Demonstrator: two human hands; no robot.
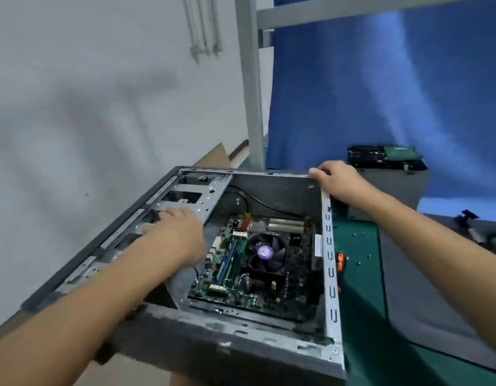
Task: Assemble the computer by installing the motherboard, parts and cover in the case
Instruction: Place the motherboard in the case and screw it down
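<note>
Right hand (338,181) grips the grey metal computer case (241,341) at one o'clock. Left hand (176,232) (blurred) lies flat on its silver drive cage (191,200), ten o'clock.

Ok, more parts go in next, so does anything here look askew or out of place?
The open grey metal computer case sits askew to the green mat, its left side seemingly unsupported; the right hand grips its far corner. Small loose screws lie scattered on the mat.
</note>
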